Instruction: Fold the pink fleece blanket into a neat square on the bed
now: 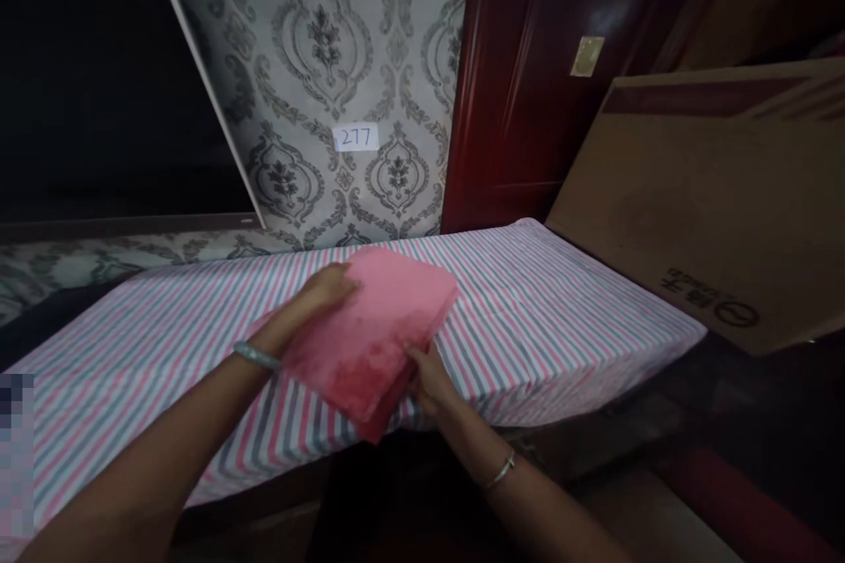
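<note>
A folded pink cloth point(376, 325) lies on a table covered with a pink, grey and white striped cloth point(561, 308), its near corner hanging over the front edge. My left hand point(317, 299) rests on the cloth's left side with fingers laid flat on top. My right hand point(429, 378) grips the cloth's near right edge, fingers tucked under it. Each wrist wears a bangle.
A large cardboard sheet point(700, 193) leans against the table's right end. Behind the table stand a patterned wall with a label reading 277 point(356, 137), a dark window point(99, 79) at left and a dark red wooden door point(528, 79).
</note>
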Demonstrator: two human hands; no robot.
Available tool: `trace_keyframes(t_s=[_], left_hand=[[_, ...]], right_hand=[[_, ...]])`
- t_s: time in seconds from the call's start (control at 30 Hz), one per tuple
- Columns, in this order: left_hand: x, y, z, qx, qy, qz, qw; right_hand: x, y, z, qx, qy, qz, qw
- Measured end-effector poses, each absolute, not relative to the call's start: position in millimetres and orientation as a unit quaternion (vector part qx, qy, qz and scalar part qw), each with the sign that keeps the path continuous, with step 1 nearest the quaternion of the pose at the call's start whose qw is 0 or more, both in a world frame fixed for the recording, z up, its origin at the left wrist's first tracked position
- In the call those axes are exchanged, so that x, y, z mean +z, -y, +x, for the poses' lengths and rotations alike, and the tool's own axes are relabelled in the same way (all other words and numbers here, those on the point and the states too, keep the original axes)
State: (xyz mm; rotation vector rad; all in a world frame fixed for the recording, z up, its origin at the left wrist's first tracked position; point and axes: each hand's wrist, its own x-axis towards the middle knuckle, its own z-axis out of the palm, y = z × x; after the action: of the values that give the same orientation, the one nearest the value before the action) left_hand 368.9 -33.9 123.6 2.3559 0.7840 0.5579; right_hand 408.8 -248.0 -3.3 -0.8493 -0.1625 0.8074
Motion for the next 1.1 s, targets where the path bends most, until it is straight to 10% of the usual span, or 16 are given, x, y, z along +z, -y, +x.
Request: trace_keyframes(t_s=[0.2, 0.63, 0.83, 1.1], left_hand=[[68.5, 133.2, 347.5, 0.229, -0.174, 0.815, 0.503], [39.6, 153.0, 252.6, 0.491, -0.392, 0.623, 0.465], [35.8, 169.4, 236.4, 0.378, -0.404, 0.337, 0.762], [33.2, 167.9, 248.1, 0.277, -0.427, 0.33, 0.795]], right_hand=[[0.8, 278.5, 464.5, 0.4, 0.028, -0.469, 0.787], [15.0, 247.4, 590.5, 0.337, 0.022, -0.584, 0.738], [22.4, 236.3, 596.1, 0.329, 0.039, -0.642, 0.692], [23.0, 227.9, 592.3, 0.29, 0.065, -0.664, 0.686]])
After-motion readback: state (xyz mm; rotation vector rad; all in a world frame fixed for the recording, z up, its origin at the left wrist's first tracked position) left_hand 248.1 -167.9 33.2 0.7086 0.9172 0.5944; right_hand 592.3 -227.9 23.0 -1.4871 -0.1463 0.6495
